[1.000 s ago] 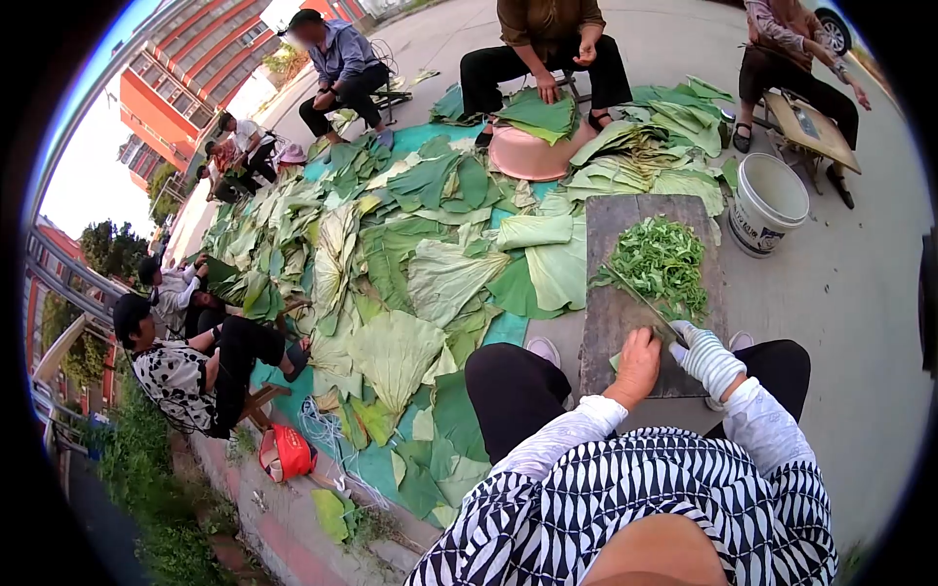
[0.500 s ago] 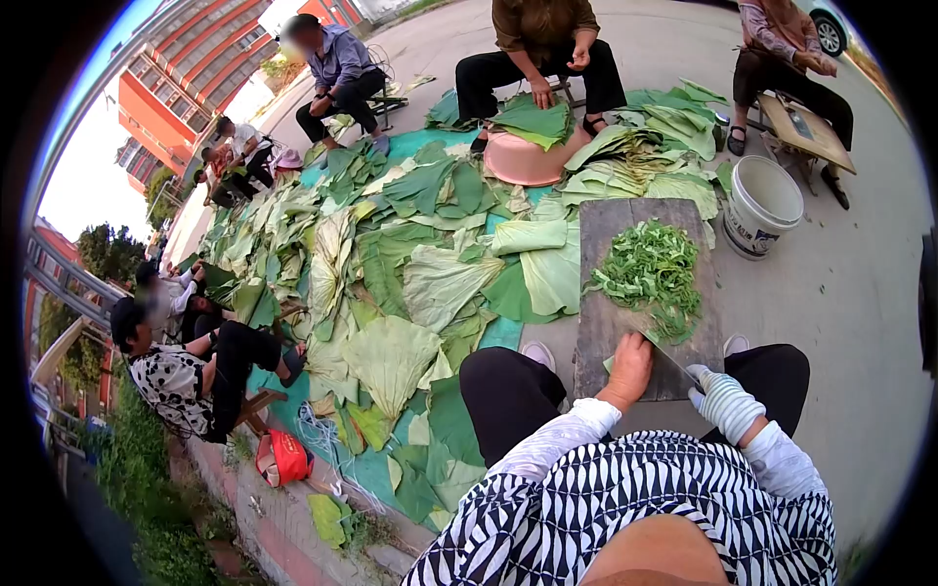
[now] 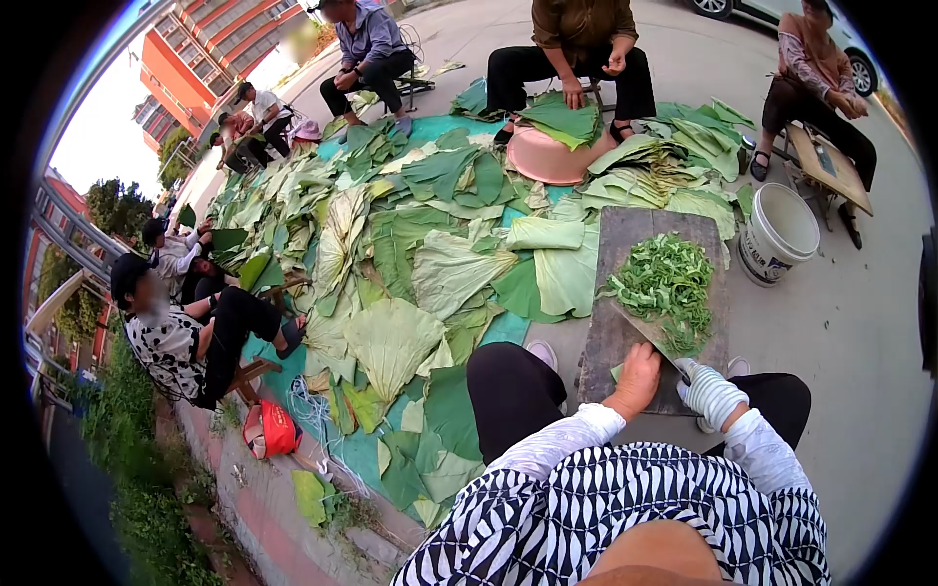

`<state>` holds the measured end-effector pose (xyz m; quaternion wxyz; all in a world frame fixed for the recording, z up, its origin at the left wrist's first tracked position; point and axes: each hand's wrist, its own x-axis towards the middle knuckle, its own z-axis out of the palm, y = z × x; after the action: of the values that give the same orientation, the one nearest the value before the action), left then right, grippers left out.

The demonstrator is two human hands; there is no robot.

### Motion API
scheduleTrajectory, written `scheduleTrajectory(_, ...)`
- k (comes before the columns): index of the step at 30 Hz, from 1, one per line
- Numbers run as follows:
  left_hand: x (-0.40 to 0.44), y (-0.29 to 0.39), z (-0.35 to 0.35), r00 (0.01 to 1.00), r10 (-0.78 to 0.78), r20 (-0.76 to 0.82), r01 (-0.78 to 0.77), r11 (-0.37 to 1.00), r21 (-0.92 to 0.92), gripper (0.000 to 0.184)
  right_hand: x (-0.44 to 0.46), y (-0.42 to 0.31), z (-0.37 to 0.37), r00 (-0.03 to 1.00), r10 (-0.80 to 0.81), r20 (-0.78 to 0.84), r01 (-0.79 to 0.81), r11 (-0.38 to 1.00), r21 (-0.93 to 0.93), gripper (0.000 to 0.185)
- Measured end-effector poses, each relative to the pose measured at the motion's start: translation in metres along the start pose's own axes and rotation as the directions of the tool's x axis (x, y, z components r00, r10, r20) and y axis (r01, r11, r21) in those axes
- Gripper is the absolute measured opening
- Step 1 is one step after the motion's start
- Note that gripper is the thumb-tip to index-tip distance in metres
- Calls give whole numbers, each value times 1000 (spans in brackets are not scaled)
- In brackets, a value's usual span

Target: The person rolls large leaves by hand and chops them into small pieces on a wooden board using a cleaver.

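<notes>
My right hand (image 3: 711, 393), in a striped glove, is closed round the handle of a knife (image 3: 653, 334). The blade slants up and left over a dark wooden board (image 3: 606, 337), beside the shredded green leaves (image 3: 667, 278) heaped on its upper part. Bare and closed, my left hand (image 3: 637, 379) rests at the lower part of the board, close to the blade. A small bit of green leaf (image 3: 616, 371) shows at its left edge; what the fingers press on is mostly hidden.
Large leaves (image 3: 391, 342) cover a green sheet left of the board. Beyond it stand a pink basin (image 3: 547, 158) and a white bucket (image 3: 782, 234). Several people sit around. A red bag (image 3: 272, 430) lies at lower left.
The knife has swung from beside the left hand toward the shredded leaves and back over the board. The view has shifted slightly. The person at far right has brought both hands together.
</notes>
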<state>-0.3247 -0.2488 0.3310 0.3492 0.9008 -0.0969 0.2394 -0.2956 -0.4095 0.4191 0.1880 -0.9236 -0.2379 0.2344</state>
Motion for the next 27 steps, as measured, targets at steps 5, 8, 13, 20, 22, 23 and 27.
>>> scheduleTrajectory(5, 0, 0, 0, 1000, 21, 8, -21, 1000, 17, 15, 13, -7, 0, 999, 46, 22, -47, 998, 50, 43)
scheduleTrajectory(8, -1, 0, -1, 999, 33, -2, -33, 999, 30, 13, 23, -16, -6, 997, 49, 58, -52, 996, 68, 42)
scheduleTrajectory(13, -8, -1, -7, 994, 40, 100, -45, 998, 53, 16, 19, -13, -23, 971, 128, 201, -196, 909, 367, 30)
scheduleTrajectory(20, -9, 2, -16, 996, 36, 76, -35, 999, -15, 21, 24, 4, -14, 972, 117, 204, -210, 822, 530, 42)
scheduleTrajectory(22, -3, 5, -17, 999, -7, 36, 9, 997, -70, 23, 23, -3, -13, 994, 106, -17, -89, 901, 424, 43)
scheduleTrajectory(23, 0, 8, -15, 993, -119, 11, 119, 976, -180, 23, 22, -5, -14, 994, 93, -49, -65, 912, 406, 42)
scheduleTrajectory(27, 7, 3, -5, 983, -183, -26, 170, 950, -263, 14, 30, 9, 0, 948, -170, -268, 195, 978, 68, 41)
